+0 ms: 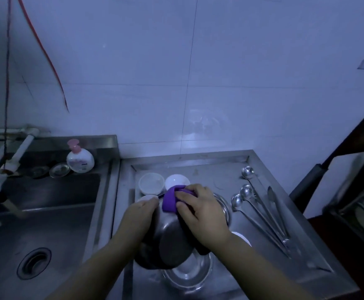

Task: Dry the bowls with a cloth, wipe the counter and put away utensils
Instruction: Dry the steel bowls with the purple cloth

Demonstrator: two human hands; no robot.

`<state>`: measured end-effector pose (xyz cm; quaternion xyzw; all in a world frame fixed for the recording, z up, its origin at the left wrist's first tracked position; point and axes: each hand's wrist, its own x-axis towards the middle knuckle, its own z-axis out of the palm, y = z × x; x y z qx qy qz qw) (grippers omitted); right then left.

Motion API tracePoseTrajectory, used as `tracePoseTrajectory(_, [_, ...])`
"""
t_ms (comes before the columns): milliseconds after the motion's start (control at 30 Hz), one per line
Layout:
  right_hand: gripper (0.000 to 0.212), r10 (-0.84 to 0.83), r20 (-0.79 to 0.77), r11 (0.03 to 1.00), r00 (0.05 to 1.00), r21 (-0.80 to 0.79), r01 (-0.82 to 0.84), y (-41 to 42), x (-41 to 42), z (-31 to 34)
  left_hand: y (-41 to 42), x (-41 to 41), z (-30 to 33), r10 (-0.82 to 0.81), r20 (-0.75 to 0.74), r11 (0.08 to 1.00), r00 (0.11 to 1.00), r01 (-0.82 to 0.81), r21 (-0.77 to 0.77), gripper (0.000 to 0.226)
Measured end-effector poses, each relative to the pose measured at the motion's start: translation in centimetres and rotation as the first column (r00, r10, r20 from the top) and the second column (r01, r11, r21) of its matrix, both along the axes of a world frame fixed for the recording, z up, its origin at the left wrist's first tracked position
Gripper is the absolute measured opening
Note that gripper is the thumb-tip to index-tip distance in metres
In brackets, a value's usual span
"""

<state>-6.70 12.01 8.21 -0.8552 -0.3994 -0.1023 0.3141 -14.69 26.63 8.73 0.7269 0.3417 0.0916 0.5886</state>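
Steel bowl (168, 243) in left grip (142, 213); right grip (200, 208) presses purple cloth (172, 200) (three ladles (254, 204) beside).

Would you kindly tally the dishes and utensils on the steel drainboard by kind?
White bowls and cups: 4
Shiny steel bowls: 3
Steel ladles: 3
Steel tongs: 1
Purple cloth: 1
Total: 12

To my left lies a deep stainless-steel sink (46, 215) with a round drain (34, 263). On its back ledge stands a white pump bottle with a pink cap (79, 158), a small round glass dish (59, 170) just beside it. White plastic tap pipes (14, 152) angle over the basin. White tiled wall (220, 72) rises behind.
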Motion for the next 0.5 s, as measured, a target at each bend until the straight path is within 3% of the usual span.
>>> tracePoseTrajectory(100, [0.035,-0.099,-0.186,0.988,0.978,0.1,0.119,-1.1,1.0,-1.2,-0.4,1.6,-0.9,0.027,0.044,0.999,0.999,-0.026,-0.025,0.029])
tracePoseTrajectory(200, [0.025,-0.186,-0.411,0.928,0.892,0.224,0.297,-3.5,2.7,-2.4,-2.3,3.6,-1.2,0.03,0.075,0.984,0.997,-0.016,-0.179,0.029])
tracePoseTrajectory(333, [0.019,-0.263,-0.665,0.784,0.699,0.275,0.556,-8.1,4.1,-3.5,-6.0,6.3,-1.8,0.037,0.147,0.928,0.988,0.021,-0.372,0.033])
tracePoseTrajectory(433, [0.02,-0.308,-0.785,0.696,0.538,0.2,0.69,-12.9,4.5,-5.0,-8.8,8.5,-2.6,0.061,0.162,0.837,0.985,0.038,-0.546,0.029])
tracePoseTrajectory(500, [0.019,-0.38,-0.813,0.629,0.442,0.123,0.768,-16.6,4.8,-6.3,-10.5,10.3,-2.9,0.046,0.198,0.836,0.979,0.071,-0.545,0.024])
